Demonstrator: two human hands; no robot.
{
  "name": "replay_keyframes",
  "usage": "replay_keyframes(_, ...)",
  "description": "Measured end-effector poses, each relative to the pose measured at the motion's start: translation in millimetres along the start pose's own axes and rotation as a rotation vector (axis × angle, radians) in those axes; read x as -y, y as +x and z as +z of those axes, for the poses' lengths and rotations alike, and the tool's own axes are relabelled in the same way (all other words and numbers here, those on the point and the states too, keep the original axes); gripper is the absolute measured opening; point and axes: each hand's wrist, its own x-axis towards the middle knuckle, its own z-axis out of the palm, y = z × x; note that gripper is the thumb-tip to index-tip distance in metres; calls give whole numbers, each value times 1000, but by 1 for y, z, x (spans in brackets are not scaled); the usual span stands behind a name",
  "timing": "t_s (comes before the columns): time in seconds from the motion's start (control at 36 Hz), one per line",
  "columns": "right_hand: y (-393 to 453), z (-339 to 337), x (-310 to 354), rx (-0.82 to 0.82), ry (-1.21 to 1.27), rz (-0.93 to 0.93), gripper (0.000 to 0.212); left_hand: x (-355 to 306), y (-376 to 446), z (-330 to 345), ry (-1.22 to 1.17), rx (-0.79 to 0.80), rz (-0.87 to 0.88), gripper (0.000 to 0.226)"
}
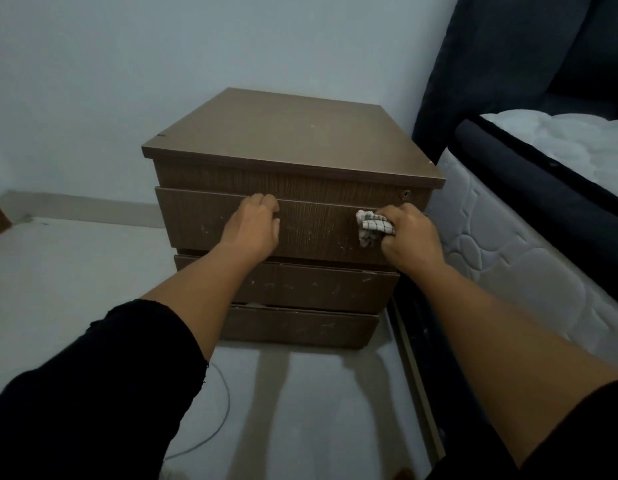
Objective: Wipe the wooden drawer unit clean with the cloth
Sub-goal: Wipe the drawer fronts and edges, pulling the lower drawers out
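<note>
A dark brown wooden drawer unit [286, 140] with three drawers stands on the floor against the wall. My left hand [253, 225] rests on the top drawer's front, its fingers hooked over the drawer's upper edge. My right hand [409, 237] is closed around a crumpled white checked cloth [371, 228] and presses it against the right part of the same drawer front. Pale smudges mark all three drawer fronts. A small round lock [406, 194] sits above the cloth.
A bed with a white quilted mattress [508, 258] and a dark headboard [501, 57] stands close to the unit's right side. Pale floor [58, 268] extends to the left. A thin cable [221, 403] lies on the floor near my left sleeve.
</note>
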Motion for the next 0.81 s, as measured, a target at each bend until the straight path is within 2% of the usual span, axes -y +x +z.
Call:
replay_keyframes(0.19,6,6,39,-77,22,-118,29,15,-7,0,-123,-51,-86,37)
replay_keyframes(0.39,18,32,112,-148,-9,-289,39,70,-24,3,-307,-144,-320,51)
replay_keyframes(0.53,30,52,156,-244,-143,-434,40,112,-37,3,-420,-90,-443,56)
replay_keyframes(0.64,42,74,188,-414,-261,-554,31,130,-29,-5,-740,-47,-689,59)
replay_keyframes(0.72,50,83,206,-529,-288,-628,25,132,-21,-10,-1101,-39,-780,60)
replay_keyframes(0.81,57,92,223,-544,-290,-724,28,140,-18,-12,-1357,-39,-849,66)
